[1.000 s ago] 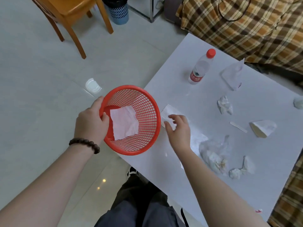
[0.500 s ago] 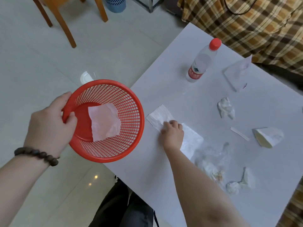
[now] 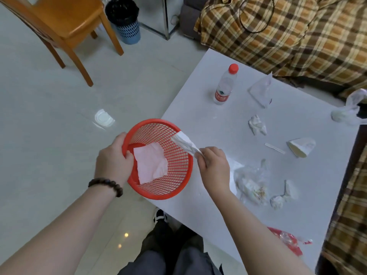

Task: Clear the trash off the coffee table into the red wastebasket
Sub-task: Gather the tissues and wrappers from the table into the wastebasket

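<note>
My left hand (image 3: 114, 158) grips the rim of the red mesh wastebasket (image 3: 174, 175), held tilted at the left edge of the white coffee table (image 3: 198, 108). A white tissue (image 3: 152, 165) lies inside it. My right hand (image 3: 214, 167) is shut on a white paper napkin (image 3: 183, 142), whose free end lies over the basket's right rim. On the table lie a clear plastic bag with scraps (image 3: 251, 183), a crumpled tissue (image 3: 257, 125), a paper cup on its side (image 3: 301, 146), a paper strip (image 3: 275, 148) and a red-capped water bottle (image 3: 225, 86).
More trash on the table: a clear wrapper (image 3: 261, 90), a white bag (image 3: 347, 112) at the right edge, crumpled tissue (image 3: 284, 194), a red wrapper (image 3: 288, 240). A plaid-covered sofa (image 3: 297, 32) stands behind. A wooden chair (image 3: 65, 22), a blue bin (image 3: 124, 20) and a white lid (image 3: 103, 118) are on the floor.
My right hand has lifted the flat napkin off the table and brought it left over the basket's rim. The basket has moved right, closer to the table.
</note>
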Demonstrator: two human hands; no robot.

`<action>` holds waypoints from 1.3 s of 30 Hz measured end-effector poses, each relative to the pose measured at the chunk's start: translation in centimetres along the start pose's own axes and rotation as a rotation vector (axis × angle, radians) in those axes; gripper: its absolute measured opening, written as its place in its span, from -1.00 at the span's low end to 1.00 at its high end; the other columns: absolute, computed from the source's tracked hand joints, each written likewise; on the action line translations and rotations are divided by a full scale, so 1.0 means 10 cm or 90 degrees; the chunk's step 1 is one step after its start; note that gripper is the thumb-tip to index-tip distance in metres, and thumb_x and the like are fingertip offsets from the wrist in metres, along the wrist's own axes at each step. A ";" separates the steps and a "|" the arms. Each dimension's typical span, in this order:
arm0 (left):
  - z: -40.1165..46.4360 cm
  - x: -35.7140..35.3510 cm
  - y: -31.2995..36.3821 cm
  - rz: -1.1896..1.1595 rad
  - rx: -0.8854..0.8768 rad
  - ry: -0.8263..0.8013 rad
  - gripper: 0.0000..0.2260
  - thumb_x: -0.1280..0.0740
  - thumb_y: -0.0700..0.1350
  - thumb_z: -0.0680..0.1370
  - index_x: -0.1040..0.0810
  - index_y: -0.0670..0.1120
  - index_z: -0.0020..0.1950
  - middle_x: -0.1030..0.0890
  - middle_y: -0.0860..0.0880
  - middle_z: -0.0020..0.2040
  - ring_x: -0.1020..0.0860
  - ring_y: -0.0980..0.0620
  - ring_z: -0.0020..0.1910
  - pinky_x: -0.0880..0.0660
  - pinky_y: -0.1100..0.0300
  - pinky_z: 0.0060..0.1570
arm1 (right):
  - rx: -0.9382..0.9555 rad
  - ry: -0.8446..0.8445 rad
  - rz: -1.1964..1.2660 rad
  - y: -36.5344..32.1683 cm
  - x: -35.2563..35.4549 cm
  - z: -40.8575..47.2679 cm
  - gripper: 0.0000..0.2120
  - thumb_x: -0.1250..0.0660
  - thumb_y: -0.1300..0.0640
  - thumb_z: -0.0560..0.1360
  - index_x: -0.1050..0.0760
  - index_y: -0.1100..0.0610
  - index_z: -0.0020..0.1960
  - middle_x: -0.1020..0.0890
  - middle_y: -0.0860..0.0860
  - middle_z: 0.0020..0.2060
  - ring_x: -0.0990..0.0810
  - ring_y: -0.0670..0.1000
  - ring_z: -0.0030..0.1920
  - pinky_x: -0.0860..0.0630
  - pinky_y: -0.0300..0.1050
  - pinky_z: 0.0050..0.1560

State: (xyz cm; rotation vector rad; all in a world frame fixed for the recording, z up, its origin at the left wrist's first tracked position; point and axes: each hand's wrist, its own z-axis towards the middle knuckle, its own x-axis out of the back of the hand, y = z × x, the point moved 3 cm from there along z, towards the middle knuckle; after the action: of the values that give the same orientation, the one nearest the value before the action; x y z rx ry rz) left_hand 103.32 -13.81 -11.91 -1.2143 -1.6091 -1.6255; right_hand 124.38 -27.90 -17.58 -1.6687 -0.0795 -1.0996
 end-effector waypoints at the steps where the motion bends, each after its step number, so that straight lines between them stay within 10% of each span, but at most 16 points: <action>1: -0.03 0.00 0.04 -0.010 -0.010 -0.007 -0.55 -0.27 -0.26 0.44 -0.48 -0.01 0.32 -0.66 -0.19 -0.15 -0.60 -0.23 -0.14 -0.55 -0.02 -0.08 | 0.029 -0.002 -0.001 -0.13 0.01 -0.06 -0.93 -0.35 0.20 0.50 -0.61 0.15 -0.12 -0.62 0.03 -0.17 -0.49 0.06 -0.11 -0.41 -0.12 -0.14; 9: -0.23 -0.03 0.30 -0.095 -0.086 -0.055 -0.56 -0.21 -0.26 0.46 -0.47 0.01 0.32 -0.66 -0.09 -0.09 -0.60 -0.13 -0.12 -0.56 0.00 -0.05 | 0.029 -0.197 -0.111 -0.45 -0.25 -0.34 -0.70 -0.32 0.10 0.52 -0.53 0.13 0.23 -0.56 0.09 0.25 -0.42 0.16 0.26 -0.42 0.10 0.24; 14: -0.34 -0.10 0.44 -0.091 -0.124 -0.091 -0.56 -0.21 -0.27 0.42 -0.50 0.01 0.27 -0.64 -0.08 -0.21 -0.57 -0.15 -0.21 -0.52 0.10 -0.18 | -0.036 -0.131 -0.084 -0.24 0.06 -0.59 -0.53 -0.36 0.02 0.49 -0.41 0.07 0.37 -0.44 0.08 0.37 -0.33 0.12 0.38 -0.28 0.02 0.36; 27: -0.99 -0.74 1.04 -0.032 -0.175 -0.081 -0.61 -0.26 -0.29 0.42 -0.54 -0.03 0.21 -0.62 -0.11 -0.21 -0.53 -0.13 -0.23 -0.39 0.17 -0.17 | -0.417 -0.096 -0.135 2.09 1.26 -2.00 -0.53 -0.38 0.10 0.46 -0.42 0.09 0.35 -0.42 0.11 0.35 -0.37 0.14 0.33 -0.35 0.02 0.30; 39: -1.94 -1.24 1.00 -0.019 -0.001 -0.033 -0.52 -0.26 -0.09 0.42 -0.36 0.17 0.33 -0.62 -0.02 -0.09 -0.61 -0.04 -0.18 -0.57 -0.01 -0.06 | -0.240 -0.264 -0.249 3.33 1.22 -2.12 -0.59 -0.29 0.23 0.41 -0.47 0.08 0.25 -0.46 0.10 0.25 -0.37 0.19 0.25 -0.32 0.00 0.22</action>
State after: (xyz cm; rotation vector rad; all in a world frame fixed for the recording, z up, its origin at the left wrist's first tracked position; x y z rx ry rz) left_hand 113.25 -36.57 -15.59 -1.2484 -1.6651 -1.6267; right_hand 136.57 -63.97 -33.70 -2.2723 -0.5104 -1.0779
